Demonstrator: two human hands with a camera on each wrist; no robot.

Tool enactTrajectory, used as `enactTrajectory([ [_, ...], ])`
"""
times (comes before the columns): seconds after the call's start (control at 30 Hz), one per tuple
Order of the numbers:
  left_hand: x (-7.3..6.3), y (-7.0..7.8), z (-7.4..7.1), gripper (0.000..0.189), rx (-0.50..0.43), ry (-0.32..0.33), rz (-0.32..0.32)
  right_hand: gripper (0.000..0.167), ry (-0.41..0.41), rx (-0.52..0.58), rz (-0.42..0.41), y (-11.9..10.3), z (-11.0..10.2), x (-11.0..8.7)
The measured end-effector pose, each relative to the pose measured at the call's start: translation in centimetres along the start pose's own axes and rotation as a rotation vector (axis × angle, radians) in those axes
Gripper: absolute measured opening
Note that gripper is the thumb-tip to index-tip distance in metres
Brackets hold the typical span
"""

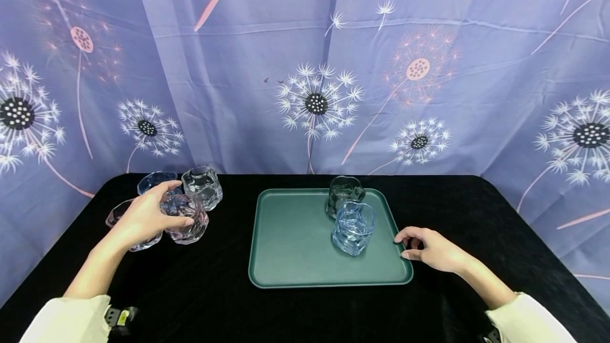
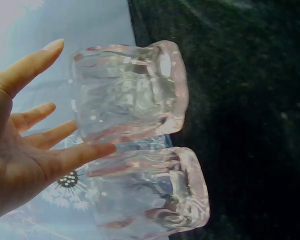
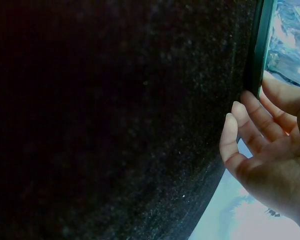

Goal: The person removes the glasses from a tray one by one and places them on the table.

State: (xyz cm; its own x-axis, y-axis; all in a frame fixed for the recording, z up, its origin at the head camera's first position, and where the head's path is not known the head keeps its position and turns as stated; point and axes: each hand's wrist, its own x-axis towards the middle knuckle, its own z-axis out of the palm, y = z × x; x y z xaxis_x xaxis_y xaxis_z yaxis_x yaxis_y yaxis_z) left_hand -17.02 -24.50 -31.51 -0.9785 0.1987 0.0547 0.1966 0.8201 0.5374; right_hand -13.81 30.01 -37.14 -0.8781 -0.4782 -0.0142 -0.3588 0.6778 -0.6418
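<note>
My left hand (image 1: 147, 216) is beside a faceted pink glass (image 1: 192, 233), its thumb and fingers spread around the near side. In the left wrist view a gap shows between the thumb and this glass (image 2: 132, 92). A second pink glass (image 1: 146, 243) stands left of the hand, partly covered by it. Behind are a blue glass (image 1: 154, 178) and a clear glass (image 1: 205, 187). With thumb and fingertips, my right hand (image 1: 431, 249) pinches the right rim of a green tray (image 1: 295, 247). On the tray's right half stand a dark grey glass (image 1: 344, 190) and a light blue glass (image 1: 352, 232).
A black cloth (image 1: 219, 279) covers the table. Behind the far table edge hangs a purple curtain (image 1: 248, 89) with dandelion prints. The clustered glasses on the left stand close together, near the table's far left corner.
</note>
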Motion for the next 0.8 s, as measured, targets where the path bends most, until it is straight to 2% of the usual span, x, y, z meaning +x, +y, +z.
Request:
enactTrajectory([
  [0.3, 0.1, 1.3, -1.0, 0.087, 0.043, 0.001, 0.058, 0.021, 0.002, 0.000, 0.008, 0.1, 0.0, 0.0],
  [0.47, 0.3, 2.5, -1.0, 0.089, 0.028, -0.006, 0.085, 0.021, 0.002, 0.003, 0.003, 0.1, 0.0, 0.0],
  [0.8, 1.2, 4.6, 0.8, 0.082, -0.001, -0.010, 0.146, 0.021, 0.005, 0.010, 0.006, 0.0, 0.0, 0.0],
])
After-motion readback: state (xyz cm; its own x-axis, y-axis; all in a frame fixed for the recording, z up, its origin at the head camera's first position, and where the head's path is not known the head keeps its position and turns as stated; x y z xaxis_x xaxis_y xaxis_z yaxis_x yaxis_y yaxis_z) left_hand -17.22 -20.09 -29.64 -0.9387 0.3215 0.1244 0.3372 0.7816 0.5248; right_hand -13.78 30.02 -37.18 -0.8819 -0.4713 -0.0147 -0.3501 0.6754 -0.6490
